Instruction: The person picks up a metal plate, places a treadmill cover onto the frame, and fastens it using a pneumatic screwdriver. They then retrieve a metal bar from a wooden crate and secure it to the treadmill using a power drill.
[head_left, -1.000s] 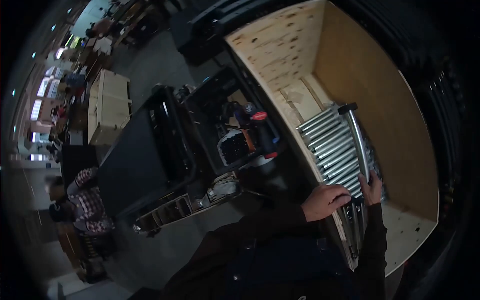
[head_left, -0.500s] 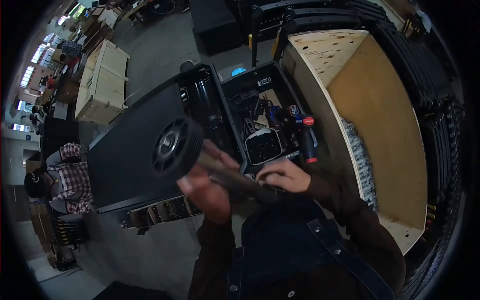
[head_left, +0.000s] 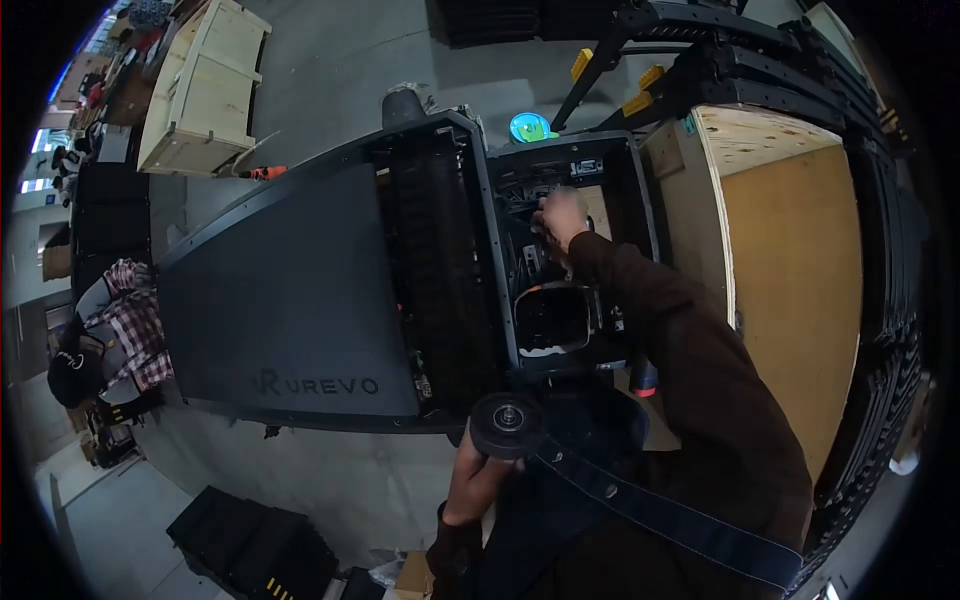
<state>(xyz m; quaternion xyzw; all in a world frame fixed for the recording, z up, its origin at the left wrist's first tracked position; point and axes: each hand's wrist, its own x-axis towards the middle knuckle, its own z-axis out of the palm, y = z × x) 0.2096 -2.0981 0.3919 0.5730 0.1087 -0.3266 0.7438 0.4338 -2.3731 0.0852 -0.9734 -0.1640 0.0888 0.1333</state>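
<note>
My left hand (head_left: 475, 483) is closed round a roller close to my body. Its black pulley end (head_left: 506, 422), with a metal bearing in the middle, faces up and hides the rest of it. My right hand (head_left: 562, 218) reaches down into a black parts box (head_left: 640, 185), fingers curled among dark brackets and small parts. What those fingers grip, if anything, is hidden, and the hand is slightly blurred. Nearer to me in the same box sits a light-rimmed container (head_left: 553, 349) with dark contents. Left of the box lies a treadmill frame (head_left: 300, 290) marked UREVO, its roller-end bay (head_left: 437, 250) uncovered.
An open wooden crate (head_left: 790, 230) stands on the right beside stacked black frames (head_left: 885, 260). Another crate (head_left: 205, 85) is at upper left, near an orange-ended tool (head_left: 265, 173). A person in a checked shirt (head_left: 128, 330) works at far left. Black boxes (head_left: 250, 545) stand below.
The roller went from being held across both hands to my left hand alone, with its pulley turned up near my body. My right hand moved away into the parts box. The view shifted.
</note>
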